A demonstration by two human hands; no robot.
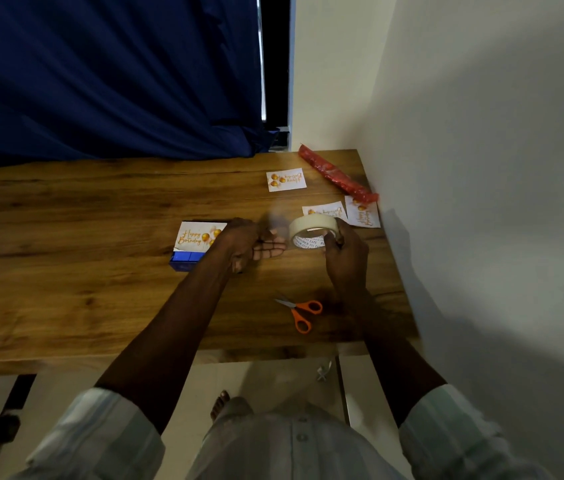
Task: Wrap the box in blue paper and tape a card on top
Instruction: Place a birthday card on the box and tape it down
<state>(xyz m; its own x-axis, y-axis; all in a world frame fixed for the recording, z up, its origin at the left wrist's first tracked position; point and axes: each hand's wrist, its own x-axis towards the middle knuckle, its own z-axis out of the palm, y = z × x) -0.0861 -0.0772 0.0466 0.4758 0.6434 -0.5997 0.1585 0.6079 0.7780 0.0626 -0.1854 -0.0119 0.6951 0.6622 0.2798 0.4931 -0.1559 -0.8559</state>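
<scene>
A small box wrapped in blue paper [183, 260] lies on the wooden table [66, 237], with a white "Happy Birthday" card [194, 237] lying on top of it. My right hand [344, 259] holds a roll of beige tape [311, 232] upright above the table, right of the box. My left hand [251, 245] hovers between the box and the roll, palm turned up, fingers blurred and reaching toward the roll's edge. Whether a strip of tape is pinched in those fingers cannot be made out.
Orange-handled scissors [299, 311] lie near the table's front edge below my right hand. Three more cards [285, 180] [325, 211] [363, 213] and a roll of red paper [337, 174] lie at the back right by the white wall [481, 168]. A dark blue curtain [100, 81] hangs behind.
</scene>
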